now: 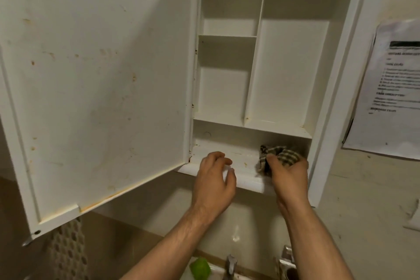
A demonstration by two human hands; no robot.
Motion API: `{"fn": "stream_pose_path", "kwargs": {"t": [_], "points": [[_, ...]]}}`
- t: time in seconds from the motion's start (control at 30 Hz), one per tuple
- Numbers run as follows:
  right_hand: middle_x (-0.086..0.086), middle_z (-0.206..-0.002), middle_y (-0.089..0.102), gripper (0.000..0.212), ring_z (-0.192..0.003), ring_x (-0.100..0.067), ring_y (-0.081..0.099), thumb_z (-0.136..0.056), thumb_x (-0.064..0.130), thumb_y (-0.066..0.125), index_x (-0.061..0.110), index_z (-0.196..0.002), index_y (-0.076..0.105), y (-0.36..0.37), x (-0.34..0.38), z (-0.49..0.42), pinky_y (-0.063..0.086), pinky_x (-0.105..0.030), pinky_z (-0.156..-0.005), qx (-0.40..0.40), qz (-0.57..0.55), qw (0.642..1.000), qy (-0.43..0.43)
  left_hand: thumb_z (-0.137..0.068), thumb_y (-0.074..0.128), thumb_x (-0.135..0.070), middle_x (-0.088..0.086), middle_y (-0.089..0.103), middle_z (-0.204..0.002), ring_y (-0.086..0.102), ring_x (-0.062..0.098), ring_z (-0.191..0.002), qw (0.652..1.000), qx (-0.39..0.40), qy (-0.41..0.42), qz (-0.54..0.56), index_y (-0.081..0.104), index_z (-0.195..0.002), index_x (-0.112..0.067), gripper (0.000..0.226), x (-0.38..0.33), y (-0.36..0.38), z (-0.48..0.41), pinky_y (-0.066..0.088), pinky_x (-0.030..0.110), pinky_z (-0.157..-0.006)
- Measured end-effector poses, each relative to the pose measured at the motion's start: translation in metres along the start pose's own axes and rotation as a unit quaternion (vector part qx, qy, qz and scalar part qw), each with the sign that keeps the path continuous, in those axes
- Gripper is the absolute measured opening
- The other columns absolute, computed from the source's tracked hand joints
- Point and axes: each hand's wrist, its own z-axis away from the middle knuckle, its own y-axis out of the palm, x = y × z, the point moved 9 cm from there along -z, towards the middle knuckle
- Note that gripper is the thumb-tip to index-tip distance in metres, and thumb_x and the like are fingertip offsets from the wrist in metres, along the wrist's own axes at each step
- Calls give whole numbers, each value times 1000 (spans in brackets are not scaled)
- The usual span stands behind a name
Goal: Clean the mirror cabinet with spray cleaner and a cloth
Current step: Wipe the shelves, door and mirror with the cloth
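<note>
Bunching a soft, light checked cloth (pixel 280 155), right hand (pixel 288 176) rests on the bottom shelf (pixel 241 157), lower centre; left hand (pixel 213 176) grips its lip (pixel 250 181)

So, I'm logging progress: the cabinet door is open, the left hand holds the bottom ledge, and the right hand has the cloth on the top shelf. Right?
Not quite. The head view shows the right hand gripping the cloth in the bottom compartment, not on the top shelf. The door is open and the left hand holds the bottom ledge.
</note>
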Motion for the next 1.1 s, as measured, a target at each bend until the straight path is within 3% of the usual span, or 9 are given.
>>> {"fn": "stream_pose_path", "kwargs": {"t": [0.17,0.27,0.37,0.47,0.57,0.63,0.8,0.87,1.1], "points": [[-17,-152,41,80,-138,-37,44,-88,15,74,1,-153,29,18,-2,-21,41,-47,-117,-122,-47,991,19,-99,57,-19,2,44,-151,42,13,-137,999,-17,18,-29,62,-130,-11,33,20,1,-1,37,21,-104],[-18,-154,32,72,-138,-40,41,-87,12,72,1,-147,33,44,14,-23,39,-43,-115,-157,-7,988,-6,-100,54,-17,1,40,-155,49,8,-132,997,-19,66,-22,61,-130,-11,32,21,-3,-2,47,22,-98],[-20,-141,44,54,-126,-37,49,-87,4,70,-3,-134,44,80,27,-21,38,-29,-101,-134,20,989,-63,-100,53,-9,-1,41,-154,37,-14,-134,996,-50,71,9,61,-129,-11,31,33,-16,0,39,6,-103],[-19,-125,59,31,-114,-33,58,-91,2,63,-4,-121,59,130,33,-11,48,-34,-100,-27,138,980,-140,-99,50,-6,-3,39,-155,39,-1,-141,992,-103,56,51,56,-134,-10,36,47,-31,8,37,12,-111],[-16,-105,70,23,-99,-30,65,-87,-6,55,1,-104,69,202,38,14,54,-39,-88,185,306,894,-269,-99,49,-13,-2,35,-158,40,13,-145,986,-131,69,81,49,-140,-12,40,53,-42,15,35,15,-113],[-13,-97,71,21,-91,-31,67,-85,-6,56,5,-97,69,221,45,17,54,-36,-76,221,371,847,-310,-100,48,-18,1,34,-159,38,15,-146,983,-142,68,93,47,-141,-13,42,56,-46,15,34,14,-113],[-10,-110,67,29,-96,-32,67,-91,10,63,15,-120,66,212,46,12,49,-34,-68,209,564,693,-398,-99,52,-15,0,32,-160,35,13,-147,987,-111,60,98,47,-142,-12,43,53,-31,5,36,19,-116],[-10,-110,69,31,-95,-32,69,-93,19,64,16,-123,65,188,53,7,46,-34,-66,177,602,662,-410,-100,51,-16,-1,30,-161,35,10,-147,988,-94,66,102,47,-143,-13,43,50,-22,5,35,16,-116],[-1,-78,67,7,-68,-25,65,-91,25,69,18,-90,71,66,67,-18,43,-31,-56,44,770,554,-315,-102,51,-21,-5,31,-160,39,10,-143,996,-35,48,60,48,-141,-16,39,59,-12,11,41,26,-112]]}}
